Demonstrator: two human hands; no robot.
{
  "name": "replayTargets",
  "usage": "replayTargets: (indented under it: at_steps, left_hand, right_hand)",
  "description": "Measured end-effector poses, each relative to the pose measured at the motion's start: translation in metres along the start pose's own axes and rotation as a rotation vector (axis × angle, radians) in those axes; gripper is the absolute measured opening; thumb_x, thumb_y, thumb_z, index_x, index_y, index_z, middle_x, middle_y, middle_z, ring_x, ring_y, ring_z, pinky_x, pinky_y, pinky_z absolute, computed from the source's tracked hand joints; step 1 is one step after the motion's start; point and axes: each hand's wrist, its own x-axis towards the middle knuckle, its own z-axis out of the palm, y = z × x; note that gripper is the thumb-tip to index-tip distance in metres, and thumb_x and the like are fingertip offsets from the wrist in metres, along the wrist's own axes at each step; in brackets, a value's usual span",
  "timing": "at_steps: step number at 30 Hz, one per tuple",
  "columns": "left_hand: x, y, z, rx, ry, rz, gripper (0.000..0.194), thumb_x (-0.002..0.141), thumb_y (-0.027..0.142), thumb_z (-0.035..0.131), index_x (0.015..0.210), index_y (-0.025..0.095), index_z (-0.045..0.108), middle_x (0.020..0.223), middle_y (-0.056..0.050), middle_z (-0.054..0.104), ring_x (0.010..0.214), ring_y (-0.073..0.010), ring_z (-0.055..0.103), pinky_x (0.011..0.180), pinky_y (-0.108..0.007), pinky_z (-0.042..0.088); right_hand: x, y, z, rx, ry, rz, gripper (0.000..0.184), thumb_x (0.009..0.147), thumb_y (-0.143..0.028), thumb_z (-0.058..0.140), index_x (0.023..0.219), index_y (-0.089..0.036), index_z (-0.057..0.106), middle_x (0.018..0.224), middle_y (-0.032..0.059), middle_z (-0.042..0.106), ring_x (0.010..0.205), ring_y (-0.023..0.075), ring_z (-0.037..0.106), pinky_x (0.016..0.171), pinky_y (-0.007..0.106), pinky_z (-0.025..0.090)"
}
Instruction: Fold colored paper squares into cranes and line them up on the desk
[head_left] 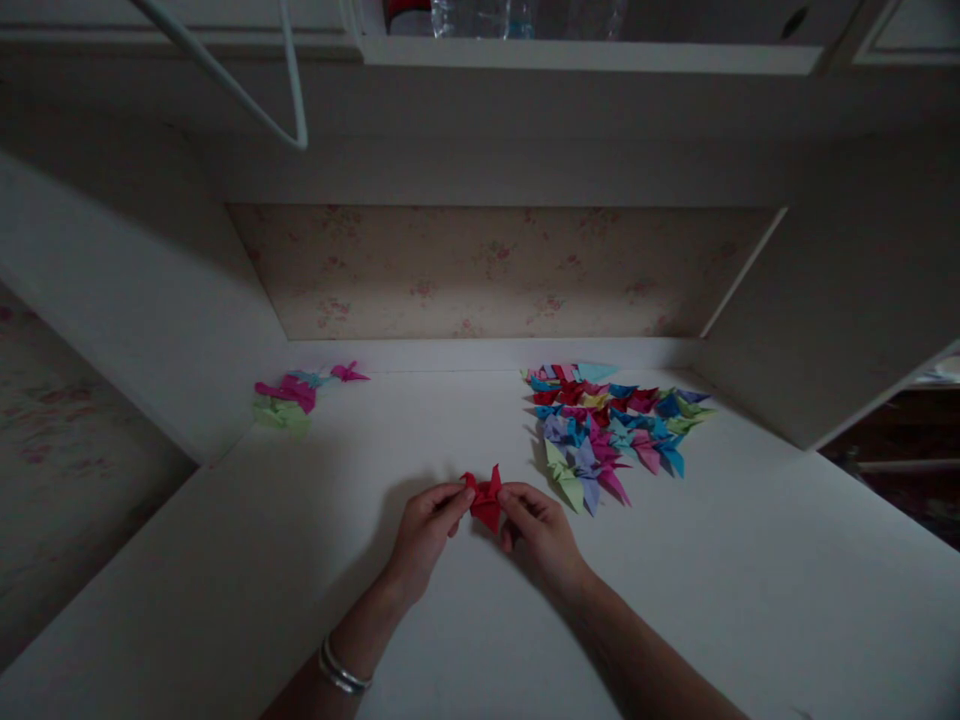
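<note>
A red origami crane (486, 504) is held between my two hands, a little above the white tabletop (465, 640). My left hand (429, 532) pinches its left side between thumb and fingers. On the other side, my right hand (541, 528) grips the right part of the crane the same way. Two pointed tips stick up from the folded paper, and a wider flap points down toward me. To the right of my right hand lie several folded paper cranes (592, 455) in many colours, grouped close together.
At the back left sits a small pile of pink, blue and green folded paper (289, 395). White side panels and a floral back wall (480, 270) enclose the table. Overhead are a shelf (585, 55) holding clear plastic containers and a hanging white rod (225, 90).
</note>
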Motion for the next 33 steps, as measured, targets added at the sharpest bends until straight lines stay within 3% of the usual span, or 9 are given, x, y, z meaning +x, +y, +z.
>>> replayTargets:
  at_steps: [14,19,23,28,33]
  left_hand:
    - [0.001,-0.001,0.001,0.038,0.010,-0.003,0.032,0.078,0.044,0.065,0.081,0.013,0.069,0.054,0.005,0.041,0.053,-0.0088,0.034,0.049,-0.021,0.026]
    - [-0.001,-0.006,0.004,0.085,-0.006,0.019,0.036,0.075,0.047,0.066,0.082,0.013,0.071,0.055,0.003,0.047,0.053,-0.0095,0.039,0.049,-0.021,0.029]
    - [-0.004,-0.012,0.006,0.118,-0.027,0.005,0.040,0.075,0.051,0.065,0.083,0.013,0.069,0.052,0.004,0.049,0.051,-0.0102,0.042,0.048,-0.021,0.030]
    - [-0.011,-0.016,0.013,0.174,-0.076,0.010,0.040,0.075,0.052,0.064,0.083,0.013,0.068,0.054,0.002,0.053,0.051,-0.0104,0.044,0.047,-0.020,0.031]
    - [-0.018,-0.011,0.050,0.244,-0.189,-0.022,0.040,0.079,0.051,0.059,0.089,0.013,0.069,0.056,0.002,0.053,0.048,-0.0105,0.044,0.044,-0.021,0.031]
  right_hand:
    - [0.003,0.012,-0.004,0.041,0.007,0.023,0.033,0.075,-0.047,0.071,0.085,-0.016,0.066,0.057,-0.0023,0.060,0.039,0.0077,0.050,0.038,0.019,0.030]
    - [-0.003,0.011,-0.010,0.056,0.016,0.031,0.036,0.075,-0.049,0.070,0.088,-0.015,0.066,0.061,-0.0007,0.062,0.041,0.0086,0.051,0.040,0.021,0.034]
    - [-0.027,0.003,-0.029,-0.005,0.089,0.009,0.038,0.077,-0.051,0.067,0.092,-0.016,0.066,0.081,0.0028,0.066,0.046,0.0079,0.052,0.044,0.022,0.037]
    - [-0.074,-0.007,-0.069,-0.122,0.183,0.026,0.037,0.077,-0.051,0.066,0.088,-0.016,0.067,0.076,0.0035,0.065,0.055,0.0118,0.053,0.053,0.025,0.039]
    - [-0.106,-0.012,-0.090,-0.053,0.304,-0.003,0.034,0.079,-0.049,0.065,0.088,-0.017,0.067,0.071,0.0023,0.062,0.056,0.0123,0.049,0.053,0.025,0.035]
